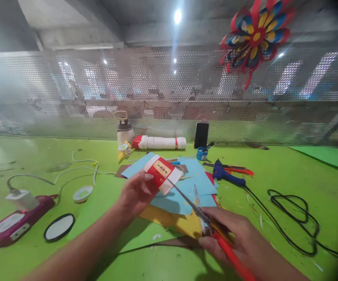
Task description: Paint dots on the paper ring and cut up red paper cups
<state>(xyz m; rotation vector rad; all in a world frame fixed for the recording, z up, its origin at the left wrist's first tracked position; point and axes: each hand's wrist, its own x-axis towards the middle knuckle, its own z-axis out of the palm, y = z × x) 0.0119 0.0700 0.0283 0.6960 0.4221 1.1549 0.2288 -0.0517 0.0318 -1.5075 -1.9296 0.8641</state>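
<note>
My left hand (pixel 136 193) grips a small red and white paper cup (pixel 157 182) with a cream printed label, tilted above the sheets. In my right hand (pixel 233 234) is a pair of scissors (pixel 194 207) with red handles. Their blades stand apart, and one tip reaches the lower right edge of the cup, though I cannot tell whether it touches. Beneath both hands lie light blue paper sheets (pixel 200 173), a yellow-orange strip (pixel 169 220) and a green sheet (pixel 104 210).
On the right lie a blue glue gun (pixel 230 176) and its coiled black cord (pixel 292 210). A purple power strip (pixel 16 230) and a round black-rimmed disc (pixel 59 227) are at the left. Behind stand a spray bottle (pixel 125 132), a white tube (pixel 161 143) and a phone (pixel 201 135).
</note>
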